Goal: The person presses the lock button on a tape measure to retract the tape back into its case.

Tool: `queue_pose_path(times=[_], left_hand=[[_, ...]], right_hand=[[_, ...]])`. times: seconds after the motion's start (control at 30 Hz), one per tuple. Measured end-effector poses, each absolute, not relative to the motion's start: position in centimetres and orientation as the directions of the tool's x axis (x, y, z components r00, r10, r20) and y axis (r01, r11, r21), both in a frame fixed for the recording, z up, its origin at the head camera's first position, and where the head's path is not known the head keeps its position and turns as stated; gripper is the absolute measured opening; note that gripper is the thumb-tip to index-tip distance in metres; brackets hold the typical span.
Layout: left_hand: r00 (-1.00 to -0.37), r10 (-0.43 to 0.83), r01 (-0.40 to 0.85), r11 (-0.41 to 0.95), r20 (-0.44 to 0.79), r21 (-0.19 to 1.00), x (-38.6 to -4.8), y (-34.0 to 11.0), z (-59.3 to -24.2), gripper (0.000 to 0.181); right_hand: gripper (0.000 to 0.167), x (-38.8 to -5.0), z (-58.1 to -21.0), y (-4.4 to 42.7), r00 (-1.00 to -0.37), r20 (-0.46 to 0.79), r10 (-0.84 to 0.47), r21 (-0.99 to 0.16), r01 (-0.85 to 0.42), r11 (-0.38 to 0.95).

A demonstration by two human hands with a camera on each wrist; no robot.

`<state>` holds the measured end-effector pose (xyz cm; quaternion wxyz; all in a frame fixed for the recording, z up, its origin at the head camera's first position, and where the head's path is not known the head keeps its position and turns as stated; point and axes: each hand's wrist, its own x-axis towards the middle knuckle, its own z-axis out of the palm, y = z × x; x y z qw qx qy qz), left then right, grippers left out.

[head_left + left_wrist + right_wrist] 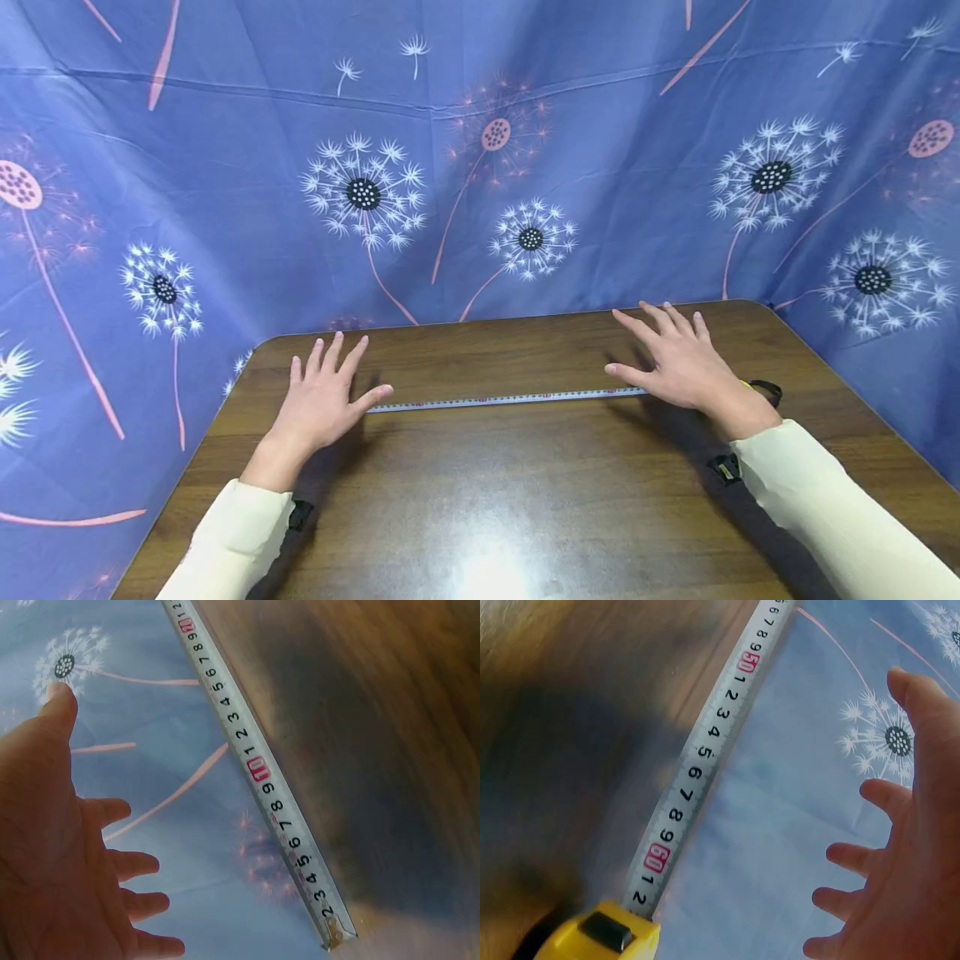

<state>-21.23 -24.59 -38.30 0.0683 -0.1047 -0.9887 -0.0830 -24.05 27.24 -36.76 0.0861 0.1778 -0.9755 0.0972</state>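
A tape measure lies across the wooden table, its silver blade [510, 400] drawn out in a straight line between my hands. Over the blade's hooked end, my left hand [318, 408] hovers with fingers spread and holds nothing. That metal hook [339, 934] shows in the left wrist view. My right hand [686, 367], fingers also spread, is above the other end and holds nothing. In the right wrist view the yellow tape case [604, 934] has a black button, and the blade leaves it just past the 60 mark. From the head, my right hand hides most of the case.
The brown wooden table [465, 467] has rounded far corners. A blue curtain [247, 167] with dandelion prints hangs behind it and along both sides. A black strap [767, 390] pokes out beyond my right wrist. Dark wrist devices sit under both cream sleeves [825, 508].
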Motion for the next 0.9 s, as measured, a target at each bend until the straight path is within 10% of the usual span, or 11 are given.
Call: queue_pose_path(times=[0.9], left_hand=[[-0.948,0.191,0.242,0.953,0.255,0.184,-20.1,-28.8,-37.9,0.086]], right_hand=[[0.081,-22.9,-35.9,31.9,-0.914,0.241,-0.326,-0.235,-0.381,0.894]])
